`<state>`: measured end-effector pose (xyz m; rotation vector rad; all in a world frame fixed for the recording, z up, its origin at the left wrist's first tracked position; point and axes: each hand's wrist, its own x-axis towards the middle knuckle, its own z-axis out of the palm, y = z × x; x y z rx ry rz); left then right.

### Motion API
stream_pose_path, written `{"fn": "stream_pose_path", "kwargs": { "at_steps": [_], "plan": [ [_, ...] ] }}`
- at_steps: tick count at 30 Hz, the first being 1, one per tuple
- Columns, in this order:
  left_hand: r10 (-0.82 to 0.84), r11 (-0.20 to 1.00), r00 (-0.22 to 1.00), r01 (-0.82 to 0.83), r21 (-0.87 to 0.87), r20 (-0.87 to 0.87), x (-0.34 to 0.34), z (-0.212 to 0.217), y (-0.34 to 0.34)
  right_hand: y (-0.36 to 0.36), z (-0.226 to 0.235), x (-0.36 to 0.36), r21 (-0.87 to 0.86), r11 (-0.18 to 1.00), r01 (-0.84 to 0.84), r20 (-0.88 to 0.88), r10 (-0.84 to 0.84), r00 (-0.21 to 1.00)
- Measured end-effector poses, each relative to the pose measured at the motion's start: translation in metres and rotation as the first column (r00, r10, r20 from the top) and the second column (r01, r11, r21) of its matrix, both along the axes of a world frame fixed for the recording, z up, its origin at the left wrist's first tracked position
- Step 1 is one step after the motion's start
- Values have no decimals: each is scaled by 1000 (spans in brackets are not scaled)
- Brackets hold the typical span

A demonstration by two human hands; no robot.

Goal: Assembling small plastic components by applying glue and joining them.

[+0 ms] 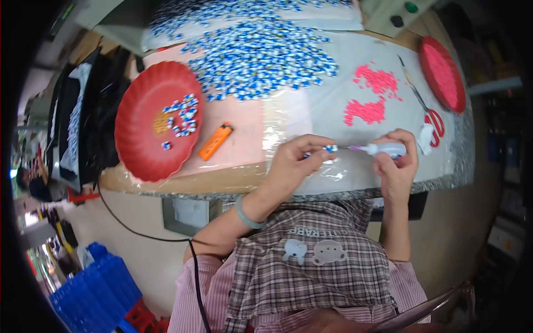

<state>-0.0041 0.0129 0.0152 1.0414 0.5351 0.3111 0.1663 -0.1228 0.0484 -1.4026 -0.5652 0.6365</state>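
Note:
My left hand (300,158) pinches a small blue-and-white piece (331,149) between thumb and fingers, and another such piece shows against the palm. My right hand (398,164) is closed around a small translucent squeeze bottle (387,149). Its thin needle tip points left and reaches close to the pinched piece; whether they touch I cannot tell. Beyond my hands, two patches of tiny pink bits (366,111) lie on the white sheet. A large spread of blue-and-white pieces (261,58) covers the far middle of the table.
At left stands a red scalloped bowl (130,119) holding several blue-and-white pieces and some yellowish bits. An orange lighter (216,141) lies beside it. At right are red-handled scissors (436,126), a tweezer-like tool (407,72) and a red dish (458,97) of pink bits.

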Motion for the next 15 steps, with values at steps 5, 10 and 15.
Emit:
{"fn": "stream_pose_path", "kwargs": {
  "at_steps": [5, 10, 15],
  "plan": [
    [37, 999, 999, -38, 38, 27, 4, -4, -2, -3, 9, -5, -60, 998, -2, 229, 16, 973],
    [27, 995, 1000, -28, 98, 16, 5, -8, -7, -10, 11, -4, -87, 996, -25, 497, 66, 866],
    [74, 982, 997, -72, 175, -4, 8, -7, -14, -12, 13, -5, -123, 992, -14, 661, 93, 745]
  ]
}}
